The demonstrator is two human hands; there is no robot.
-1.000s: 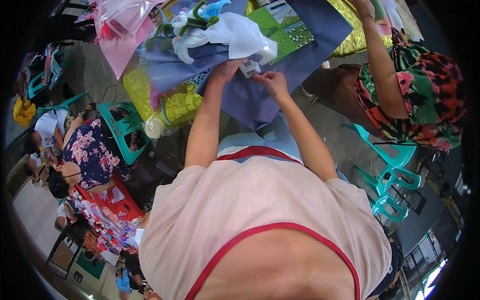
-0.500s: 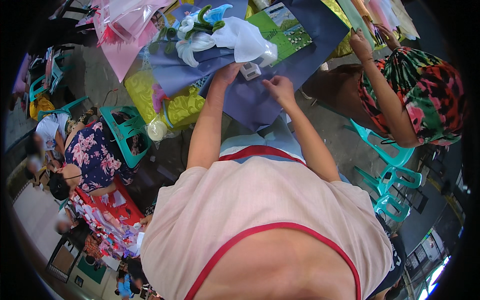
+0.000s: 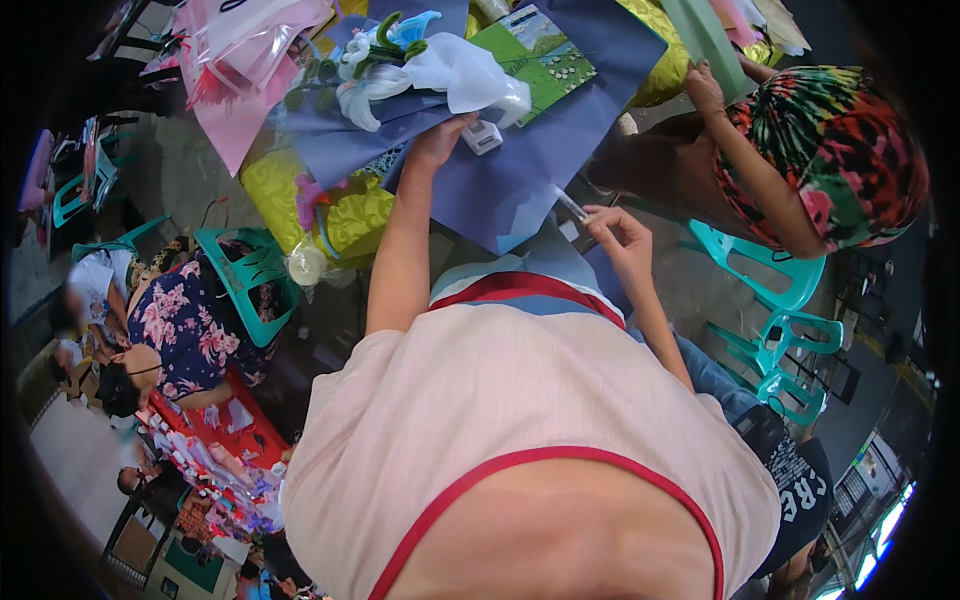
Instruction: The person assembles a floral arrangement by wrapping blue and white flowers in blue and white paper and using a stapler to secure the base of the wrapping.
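Observation:
My left hand reaches over the blue-grey wrapping paper, its fingers closed on the edge of a small white tape dispenser; the fingertips are partly hidden. Just above lies a bouquet of blue and white fuzzy-stemmed flowers, its lower end covered with white wrap. My right hand is near the paper's front edge, thumb and forefinger pinching a narrow strip of clear tape. A green picture booklet lies on the paper beside the bouquet.
Yellow patterned cloth covers the table; a clear-wrapped pale roll hangs at its left corner. A pink wrapped bouquet is at far left. On the right, a person handles a green sheet. Teal chairs stand on both sides.
My right hand has moved right and toward me, away from the dispenser, and a clear strip now shows at its fingers. My left hand stays by the dispenser. The view has shifted slightly.

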